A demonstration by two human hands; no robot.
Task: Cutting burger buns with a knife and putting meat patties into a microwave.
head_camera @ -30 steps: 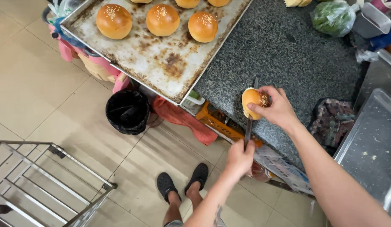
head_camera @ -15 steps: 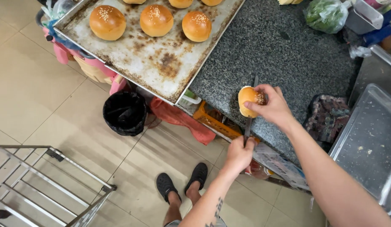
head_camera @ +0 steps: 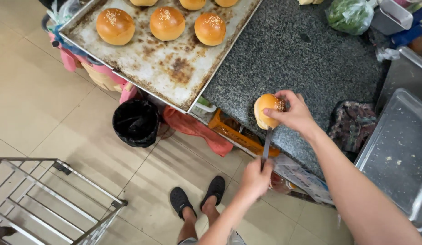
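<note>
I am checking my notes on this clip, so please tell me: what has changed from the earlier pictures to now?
Very little changed. The right hand still holds the bun at the counter edge, and the left hand still grips the knife, its blade staying in the bun. The view shifted slightly, so the tray of buns sits higher in the picture. Nothing was picked up or let go.
</note>
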